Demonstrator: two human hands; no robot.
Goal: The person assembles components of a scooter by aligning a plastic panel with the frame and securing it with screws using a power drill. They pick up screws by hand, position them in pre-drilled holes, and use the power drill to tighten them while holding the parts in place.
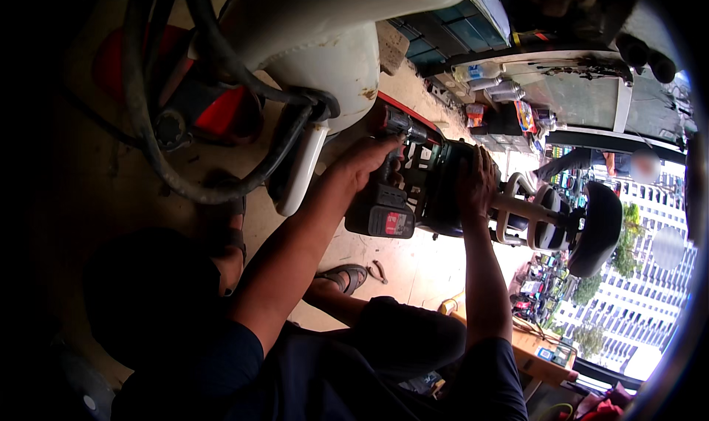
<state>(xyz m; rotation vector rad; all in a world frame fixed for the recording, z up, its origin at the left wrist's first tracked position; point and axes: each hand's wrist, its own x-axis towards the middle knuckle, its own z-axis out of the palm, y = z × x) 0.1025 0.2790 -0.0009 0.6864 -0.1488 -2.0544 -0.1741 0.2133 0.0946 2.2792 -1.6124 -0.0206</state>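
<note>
My left hand (pixel 373 157) is closed around the grip of a cordless drill (pixel 391 220), which is black with a red label on its battery. The drill's front end reaches over the open, dark body of a scooter-like vehicle (pixel 425 192), where light patches show. What its tip touches cannot be made out. On the right, my right hand (pixel 478 185) lies with stretched fingers on a dark part of the same vehicle. Beyond it are a pale metal tube frame (pixel 509 210) and a black seat (pixel 597 229).
A white, rust-spotted curved body (pixel 332 70) with a thick black cable (pixel 188 192) hangs close at the upper left. Pliers (pixel 378 272) lie on the floor near my sandalled foot (pixel 347 277). Bottles (pixel 480 72) stand at the upper right; another person (pixel 580 162) is farther off.
</note>
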